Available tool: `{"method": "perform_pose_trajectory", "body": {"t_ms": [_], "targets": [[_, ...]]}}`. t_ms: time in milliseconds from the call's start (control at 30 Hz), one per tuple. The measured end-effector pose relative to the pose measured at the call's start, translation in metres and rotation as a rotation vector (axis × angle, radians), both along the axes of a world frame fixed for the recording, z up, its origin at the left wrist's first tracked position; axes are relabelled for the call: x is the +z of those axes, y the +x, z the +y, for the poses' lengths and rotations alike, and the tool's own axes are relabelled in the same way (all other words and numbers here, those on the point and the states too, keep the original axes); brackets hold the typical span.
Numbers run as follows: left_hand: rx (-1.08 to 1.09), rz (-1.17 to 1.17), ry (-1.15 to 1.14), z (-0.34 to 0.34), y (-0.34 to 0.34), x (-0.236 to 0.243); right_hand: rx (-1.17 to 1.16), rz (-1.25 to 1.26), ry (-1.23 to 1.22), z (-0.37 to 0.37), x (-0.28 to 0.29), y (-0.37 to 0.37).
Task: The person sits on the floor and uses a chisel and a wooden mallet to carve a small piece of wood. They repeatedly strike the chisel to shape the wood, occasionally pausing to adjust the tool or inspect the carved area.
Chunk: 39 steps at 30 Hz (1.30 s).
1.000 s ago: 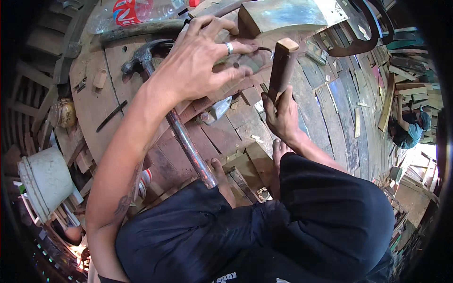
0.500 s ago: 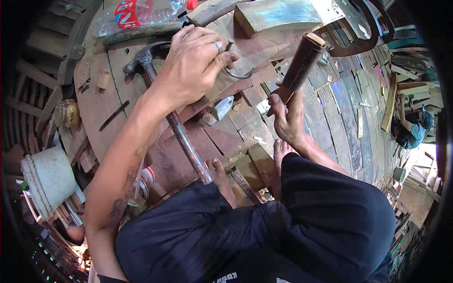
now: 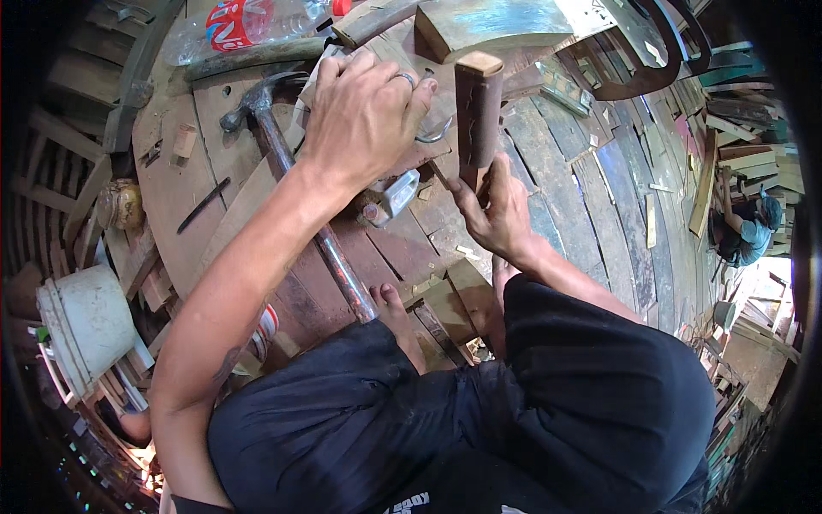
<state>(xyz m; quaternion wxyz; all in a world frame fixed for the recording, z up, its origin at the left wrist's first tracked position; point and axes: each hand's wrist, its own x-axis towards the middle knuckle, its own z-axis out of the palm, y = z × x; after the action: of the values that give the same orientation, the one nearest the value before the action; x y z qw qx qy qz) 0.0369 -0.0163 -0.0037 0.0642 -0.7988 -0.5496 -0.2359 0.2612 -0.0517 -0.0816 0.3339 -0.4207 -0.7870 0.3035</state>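
My left hand, wearing a ring, curls over a thin curved metal tool on the boards, with the hooked end showing past its fingers and the rest hidden. My right hand grips a dark brown upright bar with a pale top, just right of that tool. A claw hammer lies under my left wrist, head at upper left, long handle reaching to my knee. Beyond both hands sits a wooden block with a bluish face. A small clear container lies between my arms.
A plastic bottle lies at the top, a thin dark strip left of the hammer. A white bucket and jar stand at left. Another person crouches among wood scraps at right. Curved dark pieces lie upper right.
My right hand has swung left with the bar, bringing it closer to my left hand. My left fingers, spread a second ago, have curled inward, and that hand has shifted slightly right since half a second ago.
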Motion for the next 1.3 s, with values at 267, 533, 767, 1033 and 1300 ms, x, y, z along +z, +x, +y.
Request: {"method": "perform_pose_trajectory", "body": {"t_ms": [267, 533, 767, 1033, 1300], "targets": [[-0.005, 0.023, 0.021, 0.007, 0.002, -0.003, 0.018, -0.143, -0.074, -0.003, -0.038, 0.005], [-0.09, 0.094, -0.016, 0.013, -0.013, -0.002, 0.029, -0.138, -0.057, 0.001, -0.029, -0.009], [-0.063, 0.105, 0.068, 0.029, -0.029, -0.004, -0.098, 0.163, 0.155, 0.016, -0.018, -0.006], [-0.106, 0.101, 0.069, 0.025, -0.017, -0.003, -0.071, 0.007, -0.06, 0.002, -0.008, -0.003], [-0.118, 0.013, 0.094, 0.027, -0.01, -0.008, -0.042, -0.015, -0.023, 0.011, -0.019, -0.009]]}}
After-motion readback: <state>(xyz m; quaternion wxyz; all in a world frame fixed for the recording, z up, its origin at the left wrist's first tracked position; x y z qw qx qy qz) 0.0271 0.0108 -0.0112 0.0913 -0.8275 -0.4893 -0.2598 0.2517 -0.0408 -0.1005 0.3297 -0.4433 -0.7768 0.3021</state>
